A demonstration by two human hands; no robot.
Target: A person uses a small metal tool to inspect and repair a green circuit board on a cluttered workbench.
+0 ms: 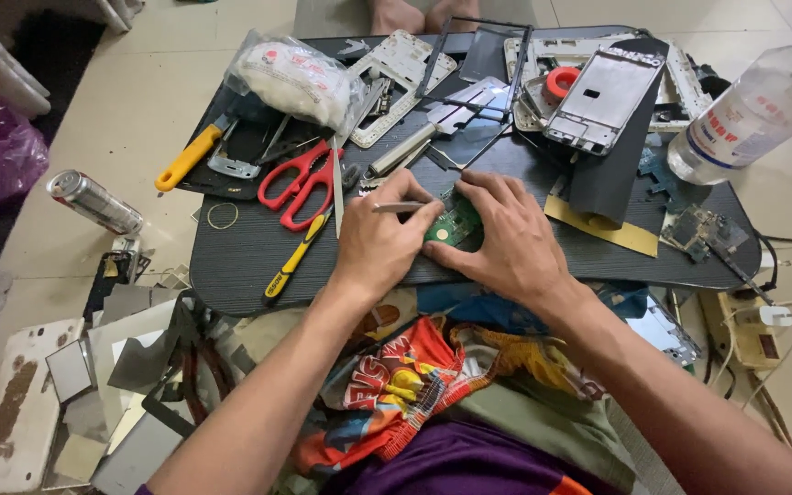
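A small green circuit board (456, 223) lies on the dark low table (231, 257), near its front edge. My right hand (506, 240) presses down on the board with spread fingers, covering part of it. My left hand (379, 240) grips a thin metal tool (398, 207), perhaps tweezers, whose tip points at the board. Both forearms reach in from the bottom over colourful cloth on my lap.
Red-handled scissors (300, 181), a yellow-handled screwdriver (293, 259), a yellow knife handle (185, 158), a plastic bag (295, 81), phone frames (602, 96), red tape (561, 81) and a clear bottle (749, 115) crowd the table. A can (93, 202) and scrap panels lie on the floor at left.
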